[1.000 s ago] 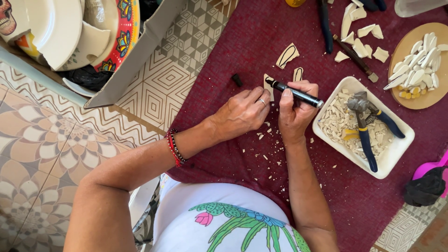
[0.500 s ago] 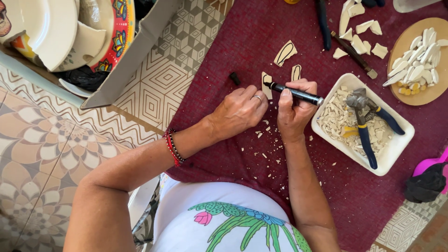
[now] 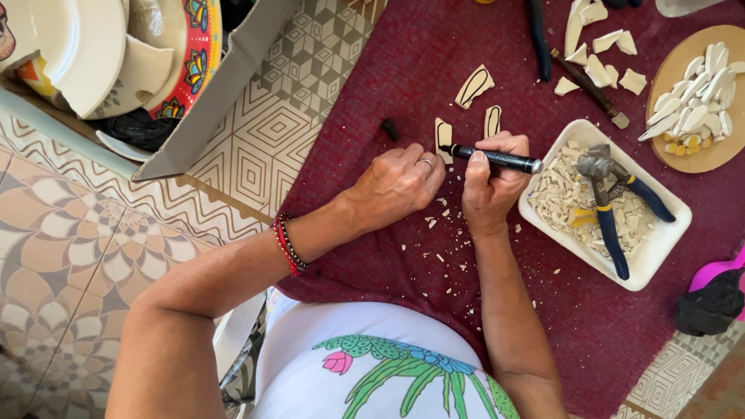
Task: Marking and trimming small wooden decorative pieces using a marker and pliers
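My right hand [image 3: 490, 180] grips a black marker pen [image 3: 497, 158], its tip touching a small cream ceramic shard [image 3: 443, 136] on the dark red cloth [image 3: 434, 310]. My left hand [image 3: 396, 185] rests on the cloth and steadies that shard with its fingertips. The marker's black cap [image 3: 390, 129] lies just left of the shard. Two more cream shards with black outlines, one [image 3: 473, 85] above and one [image 3: 492, 121] to the right, lie close by.
A white square tray [image 3: 660, 240] of ceramic chips holds blue-handled nippers [image 3: 613, 203]. A round wooden plate [image 3: 675, 62] carries cut pieces. Loose shards [image 3: 601, 43] and tools lie at the top. A cardboard box [image 3: 233, 85] with broken plates stands at left.
The marker tip has shifted slightly along the shard. Both hands stay in the same place.
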